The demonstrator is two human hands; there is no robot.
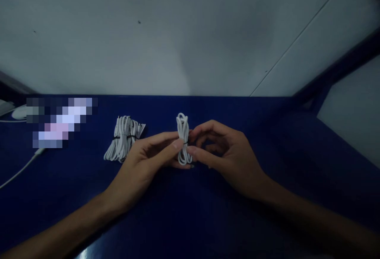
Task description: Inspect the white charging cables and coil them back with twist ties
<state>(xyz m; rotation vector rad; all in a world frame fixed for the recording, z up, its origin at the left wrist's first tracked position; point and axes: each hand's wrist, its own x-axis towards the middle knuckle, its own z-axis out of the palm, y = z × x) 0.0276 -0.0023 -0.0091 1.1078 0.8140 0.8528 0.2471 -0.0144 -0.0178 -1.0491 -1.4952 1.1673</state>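
A white cable (183, 126), coiled into an upright bundle with a thin black tie round its middle, is held above the blue tabletop. My left hand (148, 154) grips it from the left, thumb across the front and fingers behind. On the other side, my right hand (227, 148) has its thumb and index fingertip closed in on the bundle's right edge near the tie. The other fingers of that hand are curled. Several more tied bundles of white cable (121, 140) lie together on the table, left of and partly behind my left hand.
On the blue table (190, 219), a blurred-out bright device (67, 120) lies at the left with a white cord (20, 174) running from it. A white rounded object (20, 112) sits behind. A pale wall panel (166, 53) rises at the back, with a blue frame bar (335, 73) at right.
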